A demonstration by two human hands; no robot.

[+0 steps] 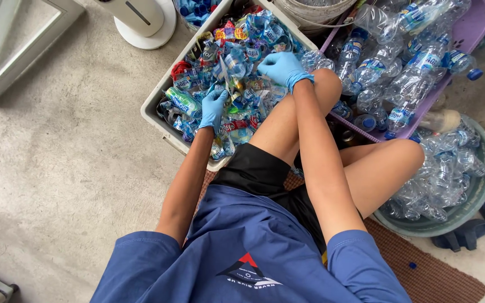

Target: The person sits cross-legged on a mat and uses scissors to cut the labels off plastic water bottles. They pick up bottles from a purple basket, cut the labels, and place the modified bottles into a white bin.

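Clear crumpled plastic bottle [227, 76] sits between both gloved hands, over the middle of the grey bin [154, 100], touching the heap of torn bottle labels [237, 39] below it. Left hand [213, 108], blue glove, fingers curled shut on the bottle's near end, close to the bin's near edge. Right hand [282, 68], blue glove, knuckles up, fingers bent down; looks closed on the bottle's far side, but the grip itself is hidden under the hand. Right forearm rests against the raised knee [325, 84].

Labels fill the bin edge to edge, mixed blue, red, green, yellow. Just right of the bin, a purple tray [478, 28] piled with whole clear bottles [405, 84] with blue caps and labels. Near the right knee, a round green basin [481, 191] holds crushed clear bottles without labels. Dark blue sandals [481, 224] lie beside the basin on the concrete floor [57, 168]. Brown mat [439, 275] under the seated person. White fan base [144, 25] past the bin's far left corner. White bucket [315, 14] at the bin's far right corner.
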